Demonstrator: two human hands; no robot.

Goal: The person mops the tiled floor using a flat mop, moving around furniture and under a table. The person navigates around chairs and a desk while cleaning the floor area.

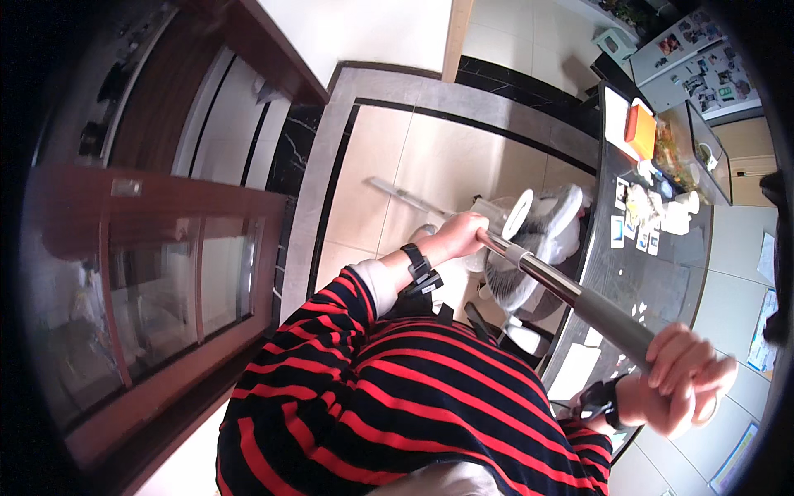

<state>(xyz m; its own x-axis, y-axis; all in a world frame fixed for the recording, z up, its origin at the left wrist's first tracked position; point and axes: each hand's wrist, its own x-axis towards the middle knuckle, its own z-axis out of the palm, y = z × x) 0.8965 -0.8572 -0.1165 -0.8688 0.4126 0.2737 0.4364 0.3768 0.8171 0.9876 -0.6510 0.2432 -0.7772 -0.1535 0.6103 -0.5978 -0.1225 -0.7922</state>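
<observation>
A metal pole (552, 276) with a long grey grip sleeve (614, 325) runs slantwise in front of my body. My left hand (464, 235) is closed around its lower metal part. The upper end is wrapped by my right hand (685, 378), at the end of the grey sleeve. Beyond my left hand, a thin flat head (406, 195) lies low over the floor tiles, slightly blurred. It looks like the pole's far end, but my hand and forearm hide the joint. Both wrists bear dark bands.
A fan (512, 282), seemingly wrapped in clear plastic, stands near the pole. To the right, a dark table (673, 266) carries cards, cups, an orange box (641, 131) and a glass tank (698, 146). A brown wooden door (186, 192) with glass panes stands left.
</observation>
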